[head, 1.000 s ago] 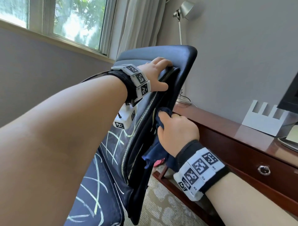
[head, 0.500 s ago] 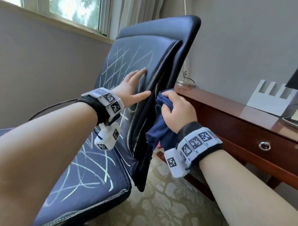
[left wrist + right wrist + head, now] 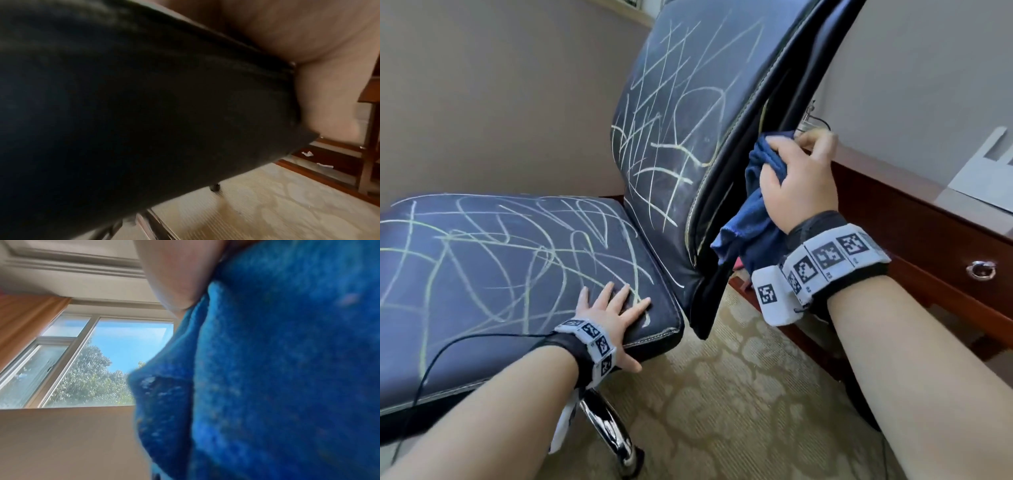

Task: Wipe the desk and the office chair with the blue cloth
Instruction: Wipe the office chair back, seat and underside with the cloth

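Note:
The dark office chair has pale chalk scribbles on its seat [image 3: 482, 260] and backrest [image 3: 681, 102]. My left hand [image 3: 613, 308] lies flat with spread fingers on the seat's front right corner, and the left wrist view shows the dark seat edge [image 3: 144, 105] up close. My right hand [image 3: 794, 178] grips the bunched blue cloth [image 3: 753, 212] against the backrest's right side edge. The cloth [image 3: 277, 378] fills most of the right wrist view. The brown wooden desk [image 3: 914, 219] stands just right of the chair.
A chrome chair leg [image 3: 606, 431] reaches down to the patterned beige carpet [image 3: 739, 411]. The desk drawer has a metal ring pull [image 3: 981, 270]. A white slotted stand [image 3: 993, 174] sits on the desk by the wall. A window [image 3: 92, 363] shows in the right wrist view.
My left hand has dropped from the backrest's top and face down to the seat's front corner. The right hand still holds the cloth at the backrest edge. My view has tilted downward.

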`<state>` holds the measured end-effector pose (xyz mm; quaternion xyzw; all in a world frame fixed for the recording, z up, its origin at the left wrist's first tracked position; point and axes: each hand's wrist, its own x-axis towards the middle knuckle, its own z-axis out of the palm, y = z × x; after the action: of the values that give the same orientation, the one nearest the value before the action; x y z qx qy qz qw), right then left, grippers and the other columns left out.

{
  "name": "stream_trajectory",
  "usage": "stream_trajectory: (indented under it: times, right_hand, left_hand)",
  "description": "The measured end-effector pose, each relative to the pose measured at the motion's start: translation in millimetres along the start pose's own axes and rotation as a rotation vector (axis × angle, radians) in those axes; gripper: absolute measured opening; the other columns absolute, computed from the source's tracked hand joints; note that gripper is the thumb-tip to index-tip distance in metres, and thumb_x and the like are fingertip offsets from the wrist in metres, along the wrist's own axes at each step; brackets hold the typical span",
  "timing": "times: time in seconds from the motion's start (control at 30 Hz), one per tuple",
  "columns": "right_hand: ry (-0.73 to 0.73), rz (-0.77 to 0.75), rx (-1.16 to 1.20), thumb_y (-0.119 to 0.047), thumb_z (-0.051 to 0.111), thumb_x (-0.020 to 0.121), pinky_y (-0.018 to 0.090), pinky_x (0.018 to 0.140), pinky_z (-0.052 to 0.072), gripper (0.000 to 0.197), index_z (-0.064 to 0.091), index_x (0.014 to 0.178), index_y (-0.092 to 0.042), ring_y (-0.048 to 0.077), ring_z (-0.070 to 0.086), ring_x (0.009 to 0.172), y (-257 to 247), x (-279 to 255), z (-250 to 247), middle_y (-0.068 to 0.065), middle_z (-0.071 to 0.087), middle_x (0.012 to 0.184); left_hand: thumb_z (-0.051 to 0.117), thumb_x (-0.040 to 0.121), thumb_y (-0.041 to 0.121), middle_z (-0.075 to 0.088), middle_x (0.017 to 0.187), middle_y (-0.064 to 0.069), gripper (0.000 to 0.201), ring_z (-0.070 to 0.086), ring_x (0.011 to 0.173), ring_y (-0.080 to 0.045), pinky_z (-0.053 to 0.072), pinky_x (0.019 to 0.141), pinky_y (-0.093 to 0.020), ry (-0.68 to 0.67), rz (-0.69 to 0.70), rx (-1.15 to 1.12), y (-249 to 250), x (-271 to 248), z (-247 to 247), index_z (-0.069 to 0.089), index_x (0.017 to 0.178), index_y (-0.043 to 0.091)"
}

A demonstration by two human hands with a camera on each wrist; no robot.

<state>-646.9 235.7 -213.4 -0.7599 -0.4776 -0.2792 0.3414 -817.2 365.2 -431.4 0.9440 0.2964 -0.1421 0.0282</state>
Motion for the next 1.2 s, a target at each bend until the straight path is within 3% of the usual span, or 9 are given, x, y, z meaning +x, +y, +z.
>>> stream_trajectory:
  times: [0.17,0.3,0.4,0.53,0.67,0.73,0.83,1.07,1.2]
  right_hand:
    - [0.206,-0.095,-0.162,-0.020,0.051,0.090,0.033,0.088,0.047,0.039,0.051,0.127,-0.008,0.026,0.053,0.098,-17.0,24.1,1.3,0.016,0.042,0.119]
    - [0.036,-0.021,-0.484,-0.025,0.041,0.095,0.038,0.093,0.040,0.050,0.030,0.142,-0.013,0.028,0.045,0.112,-29.0,29.4,10.8,0.013,0.035,0.134]
    - [-0.088,0.024,-0.505,-0.025,0.040,0.096,0.035,0.087,0.042,0.056,0.019,0.146,-0.011,0.027,0.040,0.117,-30.7,-1.2,28.8,0.012,0.031,0.137]
    - [-0.158,-0.006,-0.432,-0.030,0.037,0.098,0.034,0.086,0.042,0.053,0.022,0.146,-0.010,0.027,0.044,0.112,-26.9,-22.0,32.2,0.012,0.035,0.131]
    - [0.083,-0.044,-0.322,-0.029,0.042,0.096,0.034,0.086,0.043,0.052,0.031,0.144,-0.012,0.026,0.048,0.110,-31.2,5.0,12.3,0.011,0.040,0.127]
    - [0.124,-0.026,-0.337,-0.029,0.041,0.097,0.032,0.088,0.041,0.053,0.028,0.145,-0.013,0.024,0.046,0.113,-33.4,21.1,7.4,0.011,0.039,0.130]
    - [0.006,0.013,-0.488,-0.029,0.036,0.098,0.033,0.089,0.040,0.053,0.020,0.147,-0.012,0.025,0.039,0.119,-34.7,16.1,19.4,0.010,0.033,0.137]
    - [-0.274,0.063,-0.441,-0.031,0.034,0.099,0.035,0.085,0.040,0.052,0.022,0.145,-0.010,0.027,0.046,0.113,-28.9,-49.1,40.0,0.011,0.034,0.131]
    - [-0.048,0.043,-0.389,-0.030,0.037,0.098,0.033,0.089,0.039,0.051,0.026,0.145,-0.014,0.025,0.044,0.115,-34.8,-14.1,17.4,0.009,0.037,0.132]
  left_hand:
    - [0.061,0.066,0.071,-0.013,0.157,-0.003,0.114,-0.012,0.143,-0.030,-0.002,0.110,-0.061,0.038,-0.018,0.050,2.1,2.9,4.7,-0.018,0.143,0.043]
    - [0.060,0.068,0.068,-0.014,0.157,-0.004,0.111,-0.012,0.143,-0.030,-0.001,0.110,-0.061,0.038,-0.029,0.073,2.5,3.6,5.3,-0.018,0.143,0.042]
    - [0.060,0.069,0.066,-0.013,0.157,-0.004,0.109,-0.012,0.143,-0.030,-0.001,0.110,-0.061,0.038,-0.035,0.076,4.1,3.9,3.7,-0.018,0.143,0.042]
    - [0.060,0.069,0.065,-0.012,0.157,-0.004,0.109,-0.010,0.144,-0.030,0.001,0.110,-0.060,0.061,-0.030,0.079,3.5,3.0,5.1,-0.017,0.143,0.042]
    - [0.062,0.068,0.067,-0.010,0.157,-0.004,0.111,-0.009,0.144,-0.030,0.002,0.111,-0.059,0.073,-0.022,0.089,2.0,4.5,7.2,-0.016,0.143,0.042]
    - [0.062,0.068,0.066,-0.011,0.157,-0.004,0.111,-0.010,0.143,-0.030,0.001,0.111,-0.059,0.063,-0.021,0.087,1.3,5.1,7.0,-0.017,0.143,0.042]
    - [0.063,0.069,0.064,-0.012,0.157,-0.004,0.110,-0.010,0.143,-0.030,0.001,0.111,-0.058,0.054,-0.018,0.088,0.2,3.8,5.5,-0.016,0.144,0.042]
    - [0.062,0.069,0.064,-0.010,0.157,-0.004,0.109,-0.008,0.143,-0.030,0.003,0.111,-0.059,0.082,-0.005,0.084,-0.6,3.2,8.0,-0.014,0.144,0.041]
    - [0.062,0.070,0.064,-0.011,0.157,-0.004,0.109,-0.009,0.144,-0.030,0.002,0.111,-0.059,0.070,-0.008,0.083,-0.3,3.4,6.8,-0.015,0.144,0.041]
